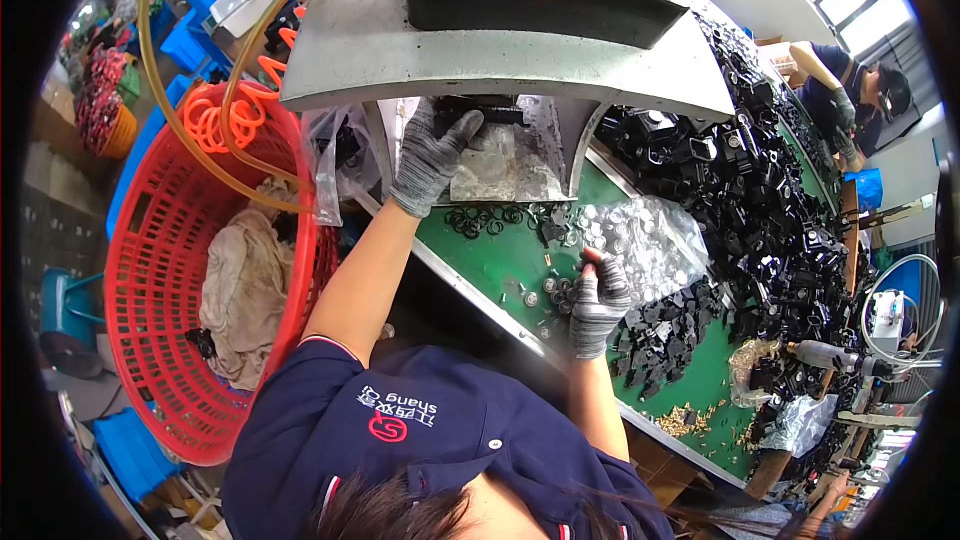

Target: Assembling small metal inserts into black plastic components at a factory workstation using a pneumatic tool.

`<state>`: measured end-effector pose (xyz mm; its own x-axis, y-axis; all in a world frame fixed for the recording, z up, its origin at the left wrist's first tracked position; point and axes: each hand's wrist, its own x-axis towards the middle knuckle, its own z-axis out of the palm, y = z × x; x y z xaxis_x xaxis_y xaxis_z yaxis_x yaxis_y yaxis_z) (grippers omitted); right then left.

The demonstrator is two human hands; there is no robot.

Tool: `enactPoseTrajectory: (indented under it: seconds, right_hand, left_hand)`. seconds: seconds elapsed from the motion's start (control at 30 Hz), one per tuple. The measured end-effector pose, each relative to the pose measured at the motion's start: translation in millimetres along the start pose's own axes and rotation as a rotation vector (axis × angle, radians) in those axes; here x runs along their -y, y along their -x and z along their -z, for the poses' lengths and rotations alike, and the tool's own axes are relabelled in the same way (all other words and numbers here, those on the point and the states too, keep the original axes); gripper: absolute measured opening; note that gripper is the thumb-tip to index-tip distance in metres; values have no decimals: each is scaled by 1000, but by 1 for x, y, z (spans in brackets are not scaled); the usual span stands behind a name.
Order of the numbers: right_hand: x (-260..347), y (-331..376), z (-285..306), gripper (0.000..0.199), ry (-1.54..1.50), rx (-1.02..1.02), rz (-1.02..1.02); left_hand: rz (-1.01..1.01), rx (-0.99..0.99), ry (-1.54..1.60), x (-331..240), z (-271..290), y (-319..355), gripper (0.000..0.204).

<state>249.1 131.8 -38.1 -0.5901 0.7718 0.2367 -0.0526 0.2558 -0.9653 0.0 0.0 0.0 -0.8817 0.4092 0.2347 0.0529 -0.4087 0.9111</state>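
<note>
My left hand, in a grey striped glove, reaches under the head of a metal press. Its thumb lies along the edge of a dark black part over the steel press bed; the fingers are partly hidden. Above the green tabletop, my right hand, gloved with bare fingertips, is closed in a pinch. Whatever it may hold is too small to make out. Right beside it lies a clear plastic bag of round silvery pieces. Black rings lie in front of the press bed.
A red plastic basket with cloth stands at left, under an orange coiled hose. Black parts heap across the green table. Brass pieces lie near its front edge. Another person works at far right.
</note>
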Motion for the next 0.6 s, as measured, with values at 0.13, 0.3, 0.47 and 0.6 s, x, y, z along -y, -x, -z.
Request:
enactPoseTrajectory:
  seconds: [0.13,0.3,0.47,0.6]
  right_hand:
    - [-1,-1,1,22,25,20,-22]
    - [8,-1,3,21,19,40,-18]
    - [24,-9,10,21,17,16,40]
    - [81,-35,11,32,-318,236,-287]
  left_hand:
    - [-15,-30,-18,-5,-1,0,41]
    - [-5,32,80,-10,-2,3,43]
    - [7,70,104,-19,-15,26,48]
    - [84,251,165,-24,-38,75,54]
